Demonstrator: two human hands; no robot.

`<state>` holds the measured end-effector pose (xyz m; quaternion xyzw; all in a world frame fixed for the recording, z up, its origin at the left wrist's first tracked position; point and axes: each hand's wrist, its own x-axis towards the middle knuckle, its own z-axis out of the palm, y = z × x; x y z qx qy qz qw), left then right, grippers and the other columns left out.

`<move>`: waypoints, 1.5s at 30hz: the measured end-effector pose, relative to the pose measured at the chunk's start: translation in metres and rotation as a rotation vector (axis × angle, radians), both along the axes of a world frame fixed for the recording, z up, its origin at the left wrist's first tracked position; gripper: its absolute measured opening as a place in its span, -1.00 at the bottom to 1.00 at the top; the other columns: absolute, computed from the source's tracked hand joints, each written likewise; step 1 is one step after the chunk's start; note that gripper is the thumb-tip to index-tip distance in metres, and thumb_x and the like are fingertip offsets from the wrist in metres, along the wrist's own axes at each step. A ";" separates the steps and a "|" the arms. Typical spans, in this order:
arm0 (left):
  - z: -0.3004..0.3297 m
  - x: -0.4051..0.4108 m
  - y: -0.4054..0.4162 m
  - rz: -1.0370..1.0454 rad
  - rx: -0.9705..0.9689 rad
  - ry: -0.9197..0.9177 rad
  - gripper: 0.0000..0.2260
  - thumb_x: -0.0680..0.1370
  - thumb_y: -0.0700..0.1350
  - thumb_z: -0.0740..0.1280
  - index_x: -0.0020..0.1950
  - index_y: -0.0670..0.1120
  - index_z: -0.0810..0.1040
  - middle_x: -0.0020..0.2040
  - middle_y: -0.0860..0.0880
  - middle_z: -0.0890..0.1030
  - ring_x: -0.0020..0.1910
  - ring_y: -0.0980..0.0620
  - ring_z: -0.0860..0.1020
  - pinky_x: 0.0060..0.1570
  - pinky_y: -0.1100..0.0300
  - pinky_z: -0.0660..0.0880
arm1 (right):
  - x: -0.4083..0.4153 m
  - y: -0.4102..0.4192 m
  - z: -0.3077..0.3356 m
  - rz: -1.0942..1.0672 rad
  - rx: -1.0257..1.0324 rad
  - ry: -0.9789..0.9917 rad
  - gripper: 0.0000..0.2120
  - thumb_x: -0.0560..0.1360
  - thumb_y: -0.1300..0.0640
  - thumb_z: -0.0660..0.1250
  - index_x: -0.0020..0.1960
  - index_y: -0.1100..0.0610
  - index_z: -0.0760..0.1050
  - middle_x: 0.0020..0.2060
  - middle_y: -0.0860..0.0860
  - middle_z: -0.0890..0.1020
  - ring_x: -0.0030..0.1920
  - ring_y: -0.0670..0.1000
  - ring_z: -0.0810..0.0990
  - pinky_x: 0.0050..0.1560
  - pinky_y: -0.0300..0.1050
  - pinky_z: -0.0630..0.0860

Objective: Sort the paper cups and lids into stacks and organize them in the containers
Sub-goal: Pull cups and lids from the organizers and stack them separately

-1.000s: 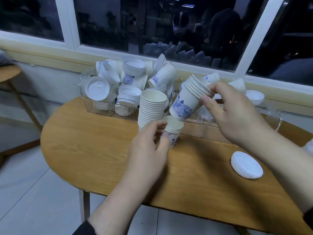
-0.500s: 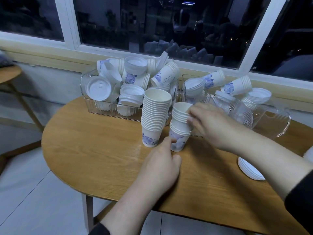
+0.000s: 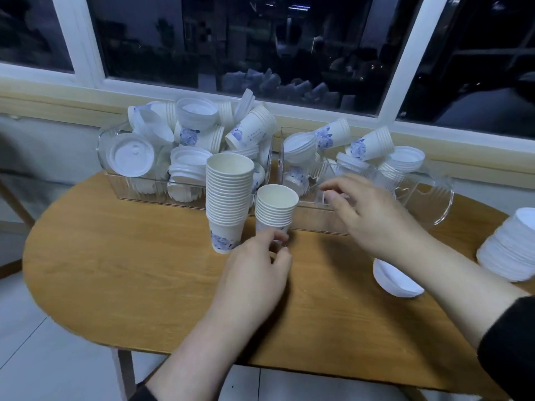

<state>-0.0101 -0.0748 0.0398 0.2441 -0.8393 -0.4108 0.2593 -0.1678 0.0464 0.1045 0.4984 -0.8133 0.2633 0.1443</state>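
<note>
Two upright stacks of white paper cups with blue flowers stand mid-table: a tall stack [image 3: 228,198] and, right of it, a shorter stack [image 3: 276,208]. My left hand [image 3: 254,273] grips the base of the shorter stack with thumb and fingers. My right hand [image 3: 367,218] hovers open, fingers spread, right of that stack, in front of the right clear container [image 3: 318,218]. The left clear container [image 3: 115,186] is heaped with loose cups and lids. A small pile of white lids [image 3: 393,282] lies under my right forearm.
A taller pile of lids [image 3: 509,250] sits at the table's right edge. The oval wooden table [image 3: 130,270] has bare surface on its left half. Behind the containers runs a window sill. Tiled floor lies below the front edge.
My right hand set its tilted cups onto the shorter stack, let go, and drew back to the right. My left hand stayed at the stack's base.
</note>
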 end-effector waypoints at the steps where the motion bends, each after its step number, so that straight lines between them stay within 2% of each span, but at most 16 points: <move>1: 0.001 -0.006 0.004 -0.007 0.006 0.026 -0.86 0.56 -0.08 0.32 0.08 0.09 0.58 -0.08 0.12 0.66 -0.10 0.11 0.58 0.06 0.08 0.53 | -0.006 0.007 0.003 -0.036 -0.012 -0.037 -0.81 0.64 0.11 0.23 0.15 0.09 0.59 0.03 -0.05 0.60 0.05 -0.06 0.53 -0.03 -0.33 0.31; 4: 0.007 -0.023 0.015 -0.008 0.013 0.074 -0.85 0.55 -0.07 0.33 0.09 0.08 0.61 -0.04 0.12 0.68 0.00 0.06 0.60 0.11 0.08 0.52 | -0.032 0.023 0.008 -0.158 -0.035 -0.134 -0.81 0.64 0.11 0.24 0.15 0.05 0.59 0.03 -0.04 0.60 0.01 -0.08 0.51 -0.11 -0.49 0.31; 7: 0.012 -0.039 0.022 -0.019 0.019 0.087 -0.87 0.57 -0.05 0.34 0.08 0.10 0.62 -0.05 0.17 0.67 0.00 0.09 0.59 0.09 0.13 0.50 | -0.062 0.028 0.012 -0.253 -0.050 -0.194 -0.77 0.65 0.05 0.22 0.24 0.00 0.55 0.01 -0.04 0.61 -0.08 -0.02 0.56 -0.09 -0.19 0.36; 11: 0.010 -0.059 0.028 -0.040 0.047 0.047 -0.92 0.58 0.00 0.34 0.03 0.08 0.61 -0.16 0.17 0.65 -0.08 0.09 0.60 0.02 0.11 0.53 | -0.097 0.011 0.024 -0.296 -0.074 -0.276 -0.70 0.65 0.04 0.17 0.36 -0.03 0.46 -0.03 -0.03 0.59 -0.14 0.04 0.55 -0.18 -0.16 0.39; 15: 0.005 -0.071 0.026 -0.031 0.024 -0.003 -0.91 0.58 0.05 0.32 -0.01 0.08 0.60 -0.22 0.09 0.66 -0.12 0.01 0.61 -0.03 0.06 0.55 | -0.126 -0.022 0.037 -0.290 -0.132 -0.377 -0.62 0.65 0.07 0.16 0.46 -0.01 0.34 0.27 -0.03 0.51 0.02 0.05 0.63 -0.06 0.01 0.60; 17: 0.003 -0.075 0.024 -0.026 0.015 -0.015 -0.88 0.58 0.08 0.32 -0.05 0.08 0.58 -0.25 0.09 0.67 -0.18 0.01 0.63 -0.05 0.04 0.56 | -0.142 -0.040 0.039 -0.279 -0.178 -0.465 -0.54 0.65 0.12 0.17 0.54 0.02 0.23 0.44 -0.05 0.37 -0.03 0.05 0.65 -0.12 0.05 0.64; 19: 0.001 -0.076 0.022 -0.024 0.005 -0.028 -0.86 0.58 0.11 0.31 -0.07 0.08 0.57 -0.28 0.09 0.67 -0.21 0.03 0.63 -0.08 0.05 0.56 | -0.158 -0.057 0.039 -0.269 -0.237 -0.544 -0.47 0.64 0.19 0.16 0.58 0.09 0.14 0.50 0.01 0.29 -0.10 0.07 0.63 -0.25 -0.02 0.61; 22: -0.001 -0.074 0.020 -0.022 -0.009 -0.046 -0.84 0.58 0.14 0.30 -0.08 0.08 0.55 -0.32 0.09 0.65 -0.21 0.05 0.63 -0.09 0.06 0.56 | -0.175 -0.077 0.036 -0.270 -0.328 -0.697 -0.54 0.62 0.27 0.21 0.51 0.18 0.27 0.29 0.12 0.46 -0.19 0.10 0.59 -0.35 -0.10 0.50; 24: -0.001 -0.071 0.018 -0.027 -0.009 -0.051 -0.84 0.58 0.14 0.29 -0.08 0.09 0.55 -0.34 0.09 0.65 -0.21 0.05 0.63 -0.08 0.04 0.56 | -0.176 -0.087 0.034 -0.287 -0.386 -0.770 -0.79 0.59 0.33 0.24 0.19 0.18 0.51 0.01 0.13 0.53 -0.28 0.06 0.54 -0.43 -0.16 0.45; 25: -0.002 -0.070 0.017 -0.030 -0.008 -0.048 -0.83 0.58 0.15 0.29 -0.08 0.09 0.55 -0.34 0.08 0.65 -0.21 0.04 0.63 -0.07 0.03 0.56 | -0.175 -0.090 0.033 -0.302 -0.417 -0.783 -0.85 0.57 0.36 0.25 -0.02 0.15 0.52 -0.10 0.13 0.52 -0.32 0.04 0.51 -0.45 -0.18 0.42; 27: -0.003 -0.069 0.016 -0.029 -0.014 -0.041 -0.83 0.57 0.15 0.29 -0.08 0.10 0.56 -0.32 0.07 0.66 -0.19 0.03 0.63 -0.06 0.02 0.56 | -0.175 -0.094 0.031 -0.310 -0.466 -0.759 -0.79 0.52 0.40 0.24 -0.17 0.13 0.42 -0.20 0.13 0.48 -0.35 0.03 0.48 -0.48 -0.19 0.39; 31: -0.001 -0.063 0.014 -0.027 -0.017 -0.016 -0.85 0.58 0.13 0.30 -0.06 0.09 0.59 -0.27 0.10 0.66 -0.15 0.07 0.62 -0.04 0.04 0.55 | -0.165 -0.087 0.032 -0.356 -0.518 -0.574 -0.84 0.46 0.35 0.19 -0.08 0.20 0.52 -0.23 0.07 0.53 -0.29 0.02 0.50 -0.32 -0.08 0.47; 34: 0.003 -0.058 0.014 -0.047 -0.010 0.008 -0.85 0.58 0.12 0.31 -0.06 0.09 0.59 -0.25 0.10 0.67 -0.13 0.07 0.62 -0.03 0.04 0.55 | -0.143 -0.067 0.041 -0.424 -0.649 -0.418 -0.73 0.48 0.26 0.18 0.04 0.05 0.58 -0.15 -0.04 0.59 -0.15 0.01 0.57 -0.15 -0.01 0.58; 37: 0.004 -0.048 0.013 -0.050 -0.024 0.036 -0.85 0.58 0.12 0.31 -0.06 0.09 0.60 -0.26 0.10 0.67 -0.15 0.07 0.62 -0.05 0.05 0.55 | -0.102 -0.045 0.052 -0.284 -0.708 -0.309 -0.77 0.49 0.16 0.21 0.06 0.02 0.58 -0.14 -0.09 0.61 -0.13 -0.01 0.61 -0.10 0.05 0.60; 40: 0.003 -0.034 0.007 -0.037 -0.049 0.044 -0.86 0.57 0.11 0.32 -0.08 0.10 0.60 -0.28 0.12 0.64 -0.20 0.09 0.58 -0.10 0.09 0.53 | -0.051 -0.029 0.059 -0.099 -0.558 -0.244 -0.83 0.56 0.15 0.23 0.09 0.06 0.56 -0.18 -0.10 0.60 -0.24 -0.08 0.56 -0.17 0.03 0.57; 45: -0.001 -0.008 -0.014 -0.012 -0.019 0.024 -0.88 0.57 0.09 0.32 -0.11 0.11 0.59 -0.32 0.15 0.61 -0.29 0.11 0.59 -0.16 0.10 0.54 | 0.004 -0.025 0.053 0.086 -0.290 -0.184 -0.88 0.63 0.13 0.23 0.13 0.04 0.51 -0.18 -0.14 0.56 -0.12 0.00 0.56 -0.09 -0.01 0.53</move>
